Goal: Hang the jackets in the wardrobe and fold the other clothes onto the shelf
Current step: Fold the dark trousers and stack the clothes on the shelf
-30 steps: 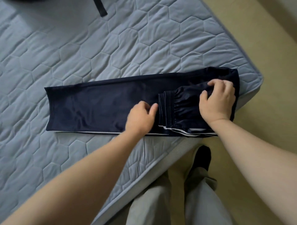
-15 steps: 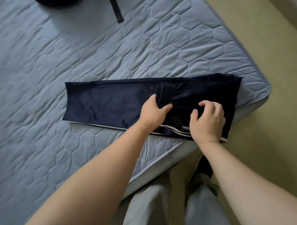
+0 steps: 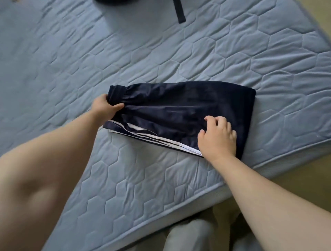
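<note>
Dark navy track trousers (image 3: pixel 179 111) with white side stripes lie folded in half on the blue quilted mattress (image 3: pixel 161 53), near its front right corner. My left hand (image 3: pixel 104 106) grips the gathered elastic end at the fold's left edge, thumb on top. My right hand (image 3: pixel 217 138) rests on the near right part of the trousers with fingers curled, pressing the cloth down beside the white stripes.
At the top edge of the mattress lies another dark garment (image 3: pixel 111 1) with a dark strap (image 3: pixel 180 11) trailing from it. The mattress edge (image 3: pixel 179 215) runs diagonally in front of my legs; beige floor (image 3: pixel 318 170) lies to the right.
My left hand has carried the elastic end leftwards over the long leg, so the trousers now lie folded to half their length. My right hand stayed on the near right part.
</note>
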`<state>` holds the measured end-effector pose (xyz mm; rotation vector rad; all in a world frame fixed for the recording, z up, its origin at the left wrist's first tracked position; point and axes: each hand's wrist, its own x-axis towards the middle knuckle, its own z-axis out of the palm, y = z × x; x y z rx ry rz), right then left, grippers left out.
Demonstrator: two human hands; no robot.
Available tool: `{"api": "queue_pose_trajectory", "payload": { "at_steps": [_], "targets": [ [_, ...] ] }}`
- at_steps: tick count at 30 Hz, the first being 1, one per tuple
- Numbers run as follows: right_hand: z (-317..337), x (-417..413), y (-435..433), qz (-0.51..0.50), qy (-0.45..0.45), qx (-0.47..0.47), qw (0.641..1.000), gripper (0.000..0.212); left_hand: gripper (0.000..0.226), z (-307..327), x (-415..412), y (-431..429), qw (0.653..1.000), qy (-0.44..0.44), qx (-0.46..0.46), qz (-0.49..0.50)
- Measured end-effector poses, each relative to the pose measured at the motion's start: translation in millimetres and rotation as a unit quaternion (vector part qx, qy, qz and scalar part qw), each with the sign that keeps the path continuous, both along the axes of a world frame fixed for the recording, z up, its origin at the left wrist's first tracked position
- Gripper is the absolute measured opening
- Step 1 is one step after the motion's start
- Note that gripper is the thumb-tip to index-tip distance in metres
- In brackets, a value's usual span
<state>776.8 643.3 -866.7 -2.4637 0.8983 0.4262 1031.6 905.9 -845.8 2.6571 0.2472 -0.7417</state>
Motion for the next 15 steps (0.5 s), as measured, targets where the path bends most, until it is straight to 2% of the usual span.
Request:
{"api": "queue_pose_trajectory", "payload": {
  "at_steps": [5,9,12,15],
  "targets": [
    [-12.3,7.1,-6.9,-0.054,0.013,0.004,0.998,0.043,0.040,-26.7,14.8,19.8,0.999,0.008,0.024,0.031],
    [-21.5,10.7,-17.1,-0.162,-0.011,-0.016,0.987,0.040,0.045,-41.5,10.3,28.1,0.995,0.039,0.051,0.074],
    [-28.7,9.6,-33.4,-0.315,0.003,-0.051,0.948,0.041,0.037,-45.8,10.2,26.3,0.993,0.053,0.034,0.101],
    [-40.3,4.4,-54.0,-0.435,0.038,-0.005,0.900,0.047,0.024,-42.6,14.3,24.3,0.988,0.090,-0.013,0.128]
  ]
}}
